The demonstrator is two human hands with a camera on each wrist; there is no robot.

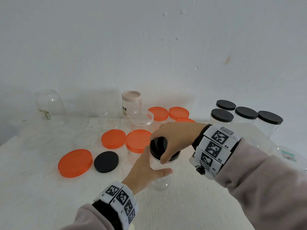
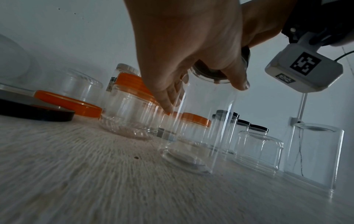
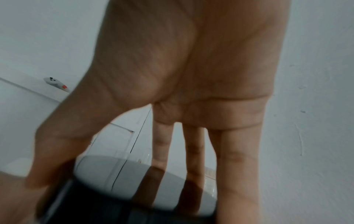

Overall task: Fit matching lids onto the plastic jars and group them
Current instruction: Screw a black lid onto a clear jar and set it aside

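Note:
A tall clear plastic jar (image 1: pixel 160 182) stands on the white table (image 1: pixel 41 196) near the middle. My left hand (image 1: pixel 157 163) grips its body, thumb in front and fingers behind. A black lid (image 1: pixel 157 145) sits on the jar's mouth, and my right hand (image 1: pixel 159 149) grips it from above, thumb and fingers curled round its rim. In the left wrist view the jar (image 2: pixel 199 128) is upright under my left hand (image 2: pixel 208 97), with the lid (image 2: pixel 208 72) seen through the plastic. The right wrist view shows my fingers (image 3: pixel 237 166) on the black lid (image 3: pixel 114 197).
A loose black lid (image 1: pixel 106 161) and two loose orange lids (image 1: pixel 75 163) (image 1: pixel 113 138) lie to the left. An orange-lidded jar (image 1: pixel 137 141) stands just behind my hands, more behind it. Several black-lidded jars (image 1: pixel 245 113) stand at right; open clear jars (image 1: pixel 48 102) at back left.

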